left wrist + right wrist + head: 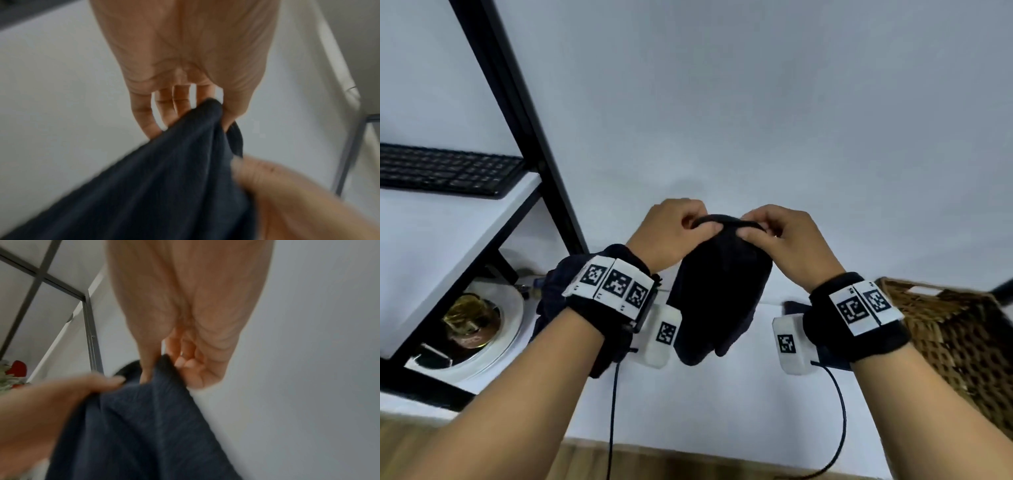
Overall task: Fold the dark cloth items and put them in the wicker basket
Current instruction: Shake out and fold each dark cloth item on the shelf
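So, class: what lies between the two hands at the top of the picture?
In the head view, only the dark cloth's top edge spans between the left hand and right hand.

dark cloth [717, 291] | hanging, top edge pinched (bunched) | wicker basket [959, 339] right

we hold both forearms raised in front of us, wrists close together. our left hand [674, 233] curls its fingers [144, 118] over the top edge of the dark cloth [719, 287], thumb pinching beneath. our right hand [780, 236] pinches the same edge just beside the left fingertips, thumb against its curled fingers [185, 363].
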### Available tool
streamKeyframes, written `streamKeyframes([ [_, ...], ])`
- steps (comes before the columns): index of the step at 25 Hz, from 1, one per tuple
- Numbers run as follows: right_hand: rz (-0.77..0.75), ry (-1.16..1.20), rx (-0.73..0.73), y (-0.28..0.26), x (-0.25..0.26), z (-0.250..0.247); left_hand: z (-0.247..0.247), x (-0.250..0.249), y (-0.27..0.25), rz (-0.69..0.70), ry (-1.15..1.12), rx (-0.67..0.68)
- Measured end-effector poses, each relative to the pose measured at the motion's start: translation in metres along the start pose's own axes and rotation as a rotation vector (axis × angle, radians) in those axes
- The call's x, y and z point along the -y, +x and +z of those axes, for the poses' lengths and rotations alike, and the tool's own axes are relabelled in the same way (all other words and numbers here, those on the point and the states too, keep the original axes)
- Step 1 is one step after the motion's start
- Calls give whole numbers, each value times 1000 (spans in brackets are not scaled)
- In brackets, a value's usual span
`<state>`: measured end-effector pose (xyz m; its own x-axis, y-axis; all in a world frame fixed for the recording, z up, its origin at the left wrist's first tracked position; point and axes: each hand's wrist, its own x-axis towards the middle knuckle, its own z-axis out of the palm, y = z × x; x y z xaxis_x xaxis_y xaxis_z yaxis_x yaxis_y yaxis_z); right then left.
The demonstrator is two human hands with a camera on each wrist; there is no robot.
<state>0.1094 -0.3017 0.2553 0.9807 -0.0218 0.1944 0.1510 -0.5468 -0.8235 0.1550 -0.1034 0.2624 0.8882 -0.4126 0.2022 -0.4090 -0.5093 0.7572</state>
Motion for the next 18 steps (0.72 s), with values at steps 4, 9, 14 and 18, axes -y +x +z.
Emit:
streamKeyframes([
  [4,49,-240,93,1,7,-18,-33,-46,16,137,-14,-67],
  [9,32,-68,-243,16,31,-57,-71,-46,31,104,20,-230],
  [14,6,188,19,9,64,-51,-84,-54,30,98,-84,-287],
  [18,-194,-31,33,19,85,-12,-65,-80,25,241,146,-145],
])
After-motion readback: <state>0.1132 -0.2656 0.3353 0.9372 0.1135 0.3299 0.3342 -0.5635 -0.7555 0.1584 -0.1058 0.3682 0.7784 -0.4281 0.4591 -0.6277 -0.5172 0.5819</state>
